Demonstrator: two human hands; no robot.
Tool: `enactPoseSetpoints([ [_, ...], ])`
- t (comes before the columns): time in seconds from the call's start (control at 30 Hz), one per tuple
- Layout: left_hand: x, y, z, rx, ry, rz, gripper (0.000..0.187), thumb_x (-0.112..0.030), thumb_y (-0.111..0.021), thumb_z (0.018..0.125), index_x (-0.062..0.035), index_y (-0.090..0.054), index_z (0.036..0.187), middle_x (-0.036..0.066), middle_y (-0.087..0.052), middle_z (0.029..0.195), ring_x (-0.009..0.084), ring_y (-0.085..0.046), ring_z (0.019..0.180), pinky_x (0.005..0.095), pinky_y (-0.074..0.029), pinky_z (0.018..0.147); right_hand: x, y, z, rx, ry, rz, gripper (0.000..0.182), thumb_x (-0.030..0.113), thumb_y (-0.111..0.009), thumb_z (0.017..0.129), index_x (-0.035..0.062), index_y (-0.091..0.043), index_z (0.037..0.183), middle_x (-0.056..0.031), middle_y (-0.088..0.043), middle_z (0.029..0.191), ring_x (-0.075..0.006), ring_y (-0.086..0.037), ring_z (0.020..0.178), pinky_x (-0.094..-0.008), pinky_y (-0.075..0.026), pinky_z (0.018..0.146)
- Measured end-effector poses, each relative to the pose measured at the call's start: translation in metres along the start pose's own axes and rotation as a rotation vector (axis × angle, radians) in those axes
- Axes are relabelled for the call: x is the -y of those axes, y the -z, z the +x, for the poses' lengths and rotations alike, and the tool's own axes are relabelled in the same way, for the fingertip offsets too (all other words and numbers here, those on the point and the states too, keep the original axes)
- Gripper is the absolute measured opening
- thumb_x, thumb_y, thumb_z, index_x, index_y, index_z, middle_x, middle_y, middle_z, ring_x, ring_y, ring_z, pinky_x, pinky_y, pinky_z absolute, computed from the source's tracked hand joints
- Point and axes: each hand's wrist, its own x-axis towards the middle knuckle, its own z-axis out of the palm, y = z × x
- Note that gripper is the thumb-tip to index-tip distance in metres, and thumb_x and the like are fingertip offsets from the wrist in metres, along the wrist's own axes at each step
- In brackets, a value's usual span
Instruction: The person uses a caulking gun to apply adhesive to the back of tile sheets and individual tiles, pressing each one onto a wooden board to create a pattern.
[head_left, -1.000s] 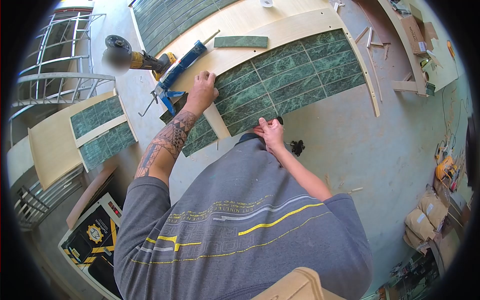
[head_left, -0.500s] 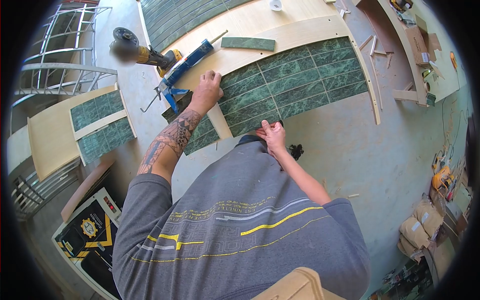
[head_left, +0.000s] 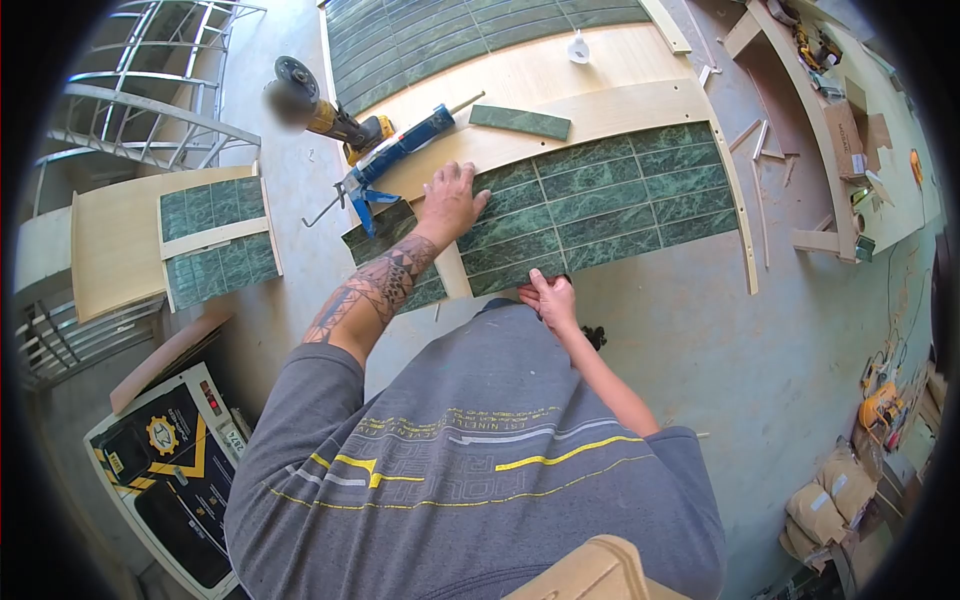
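Observation:
Green marbled tiles (head_left: 600, 190) lie in rows on a pale wooden panel in front of me. My left hand (head_left: 452, 205) rests at the left side of these tiles, beside a bare wooden strip (head_left: 453, 272); its fingers are apart and hold nothing. At the near tile edge, my right hand (head_left: 548, 297) has its thumb on top and its fingers curled at the rim, pinching the edge tile. A blue caulking gun (head_left: 405, 145) lies beyond my left hand. Past the tiles, a loose green tile (head_left: 520, 122) sits on bare wood (head_left: 630, 105).
A yellow cordless angle grinder (head_left: 345, 125) lies behind the caulking gun. A small white object (head_left: 578, 48) stands on the wood. Another tiled panel (head_left: 217, 270) is at left, above a vehicle (head_left: 170, 450). Paper sacks (head_left: 840, 485) and a workbench (head_left: 800, 130) stand at right.
My left hand's fingers have spread and flattened from a more curled pose. My right hand stays at the near tile edge. The view has shifted, so the scene sits slightly lower and mostly further right.

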Motion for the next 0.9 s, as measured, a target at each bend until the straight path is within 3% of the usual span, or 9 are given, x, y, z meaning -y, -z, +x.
enactPoseSetpoints([
  [0.07,0.003,-0.018,0.002,-0.037,0.064,0.054,0.065,-0.044,-0.076,0.092,-0.0096,-0.051,0.141,0.019,-0.053,0.132,0.0401,-0.052,0.124,0.0534,-0.048,0.101,0.003,0.000,-0.001,-0.001,-0.025,0.025,0.046,0.030,-0.074,0.101,-0.0086,-0.051,0.110,-0.0249,-0.071,0.105,-0.0321,-0.077,0.094,-0.0410,-0.066,0.080],
  [0.2,-0.006,-0.006,0.000,-0.026,0.257,0.018,0.062,-0.048,-0.076,0.091,-0.0232,-0.052,0.142,0.012,-0.050,0.137,0.0347,-0.049,0.129,0.0542,-0.045,0.099,0.008,0.009,0.002,0.053,-0.085,0.010,0.050,0.030,-0.075,0.100,-0.0116,-0.052,0.116,-0.0269,-0.071,0.106,-0.0352,-0.076,0.097,-0.0429,-0.066,0.083],
  [0.33,-0.009,-0.006,0.002,-0.006,0.357,-0.017,0.063,-0.049,-0.077,0.090,-0.0239,-0.052,0.142,0.012,-0.050,0.136,0.0344,-0.049,0.130,0.0550,-0.043,0.101,0.010,0.009,-0.004,0.045,-0.118,0.011,0.045,0.030,-0.076,0.099,-0.0073,-0.055,0.112,-0.0279,-0.069,0.113,-0.0346,-0.074,0.105,-0.0459,-0.063,0.090],
  [0.43,-0.006,-0.021,-0.003,-0.121,0.339,-0.053,0.061,-0.042,-0.078,0.090,-0.0225,-0.052,0.141,0.013,-0.051,0.135,0.0351,-0.049,0.128,0.0537,-0.040,0.105,0.004,0.014,-0.009,0.054,-0.176,-0.006,0.047,0.035,-0.074,0.100,-0.0034,-0.057,0.122,-0.0230,-0.070,0.119,-0.0307,-0.073,0.105,-0.0445,-0.060,0.093],
  [0.53,0.008,-0.026,-0.016,-0.295,0.107,-0.287,0.051,-0.022,-0.079,0.087,-0.0120,-0.057,0.132,0.016,-0.054,0.128,0.0375,-0.052,0.123,0.0518,-0.039,0.105,-0.013,0.010,-0.016,0.176,-0.312,-0.332,0.052,0.047,-0.072,0.099,0.0018,-0.062,0.124,-0.0125,-0.072,0.119,-0.0227,-0.070,0.107,-0.0387,-0.055,0.096],
  [0.67,0.052,-0.007,-0.083,-0.395,-0.001,-0.448,0.041,-0.018,-0.079,0.086,-0.0081,-0.059,0.120,0.018,-0.057,0.119,0.0383,-0.052,0.119,0.0510,-0.039,0.104,-0.040,-0.027,-0.027,0.299,-0.366,-0.516,0.053,0.048,-0.068,0.101,-0.0001,-0.068,0.124,-0.0076,-0.074,0.115,-0.0135,-0.067,0.105,-0.0342,-0.054,0.095],
  [0.77,0.121,-0.006,-0.135,-0.518,0.142,-0.365,0.042,-0.018,-0.079,0.085,-0.0063,-0.057,0.119,0.018,-0.056,0.120,0.0378,-0.051,0.118,0.0506,-0.038,0.104,-0.073,-0.069,-0.019,0.350,-0.355,-0.478,0.056,0.047,-0.066,0.103,-0.0009,-0.064,0.131,-0.0099,-0.073,0.119,-0.0182,-0.069,0.110,-0.0353,-0.055,0.096],
  [0.83,0.179,-0.031,-0.158,-0.613,0.303,-0.293,0.046,-0.019,-0.080,0.085,-0.0028,-0.058,0.122,0.018,-0.056,0.122,0.0387,-0.050,0.121,0.0502,-0.037,0.107,-0.092,-0.104,-0.019,0.252,-0.384,-0.196,0.054,0.041,-0.068,0.103,-0.0024,-0.058,0.134,-0.0151,-0.071,0.122,-0.0269,-0.070,0.114,-0.0396,-0.057,0.097],
  [0.9,0.225,-0.046,-0.165,-0.574,0.369,-0.407,0.047,-0.022,-0.079,0.091,0.0018,-0.059,0.125,0.019,-0.061,0.127,0.0363,-0.054,0.123,0.0451,-0.045,0.104,-0.106,-0.135,-0.020,0.161,-0.356,-0.079,0.054,0.037,-0.069,0.102,-0.0039,-0.055,0.135,-0.0182,-0.069,0.123,-0.0312,-0.069,0.116,-0.0427,-0.058,0.098],
])
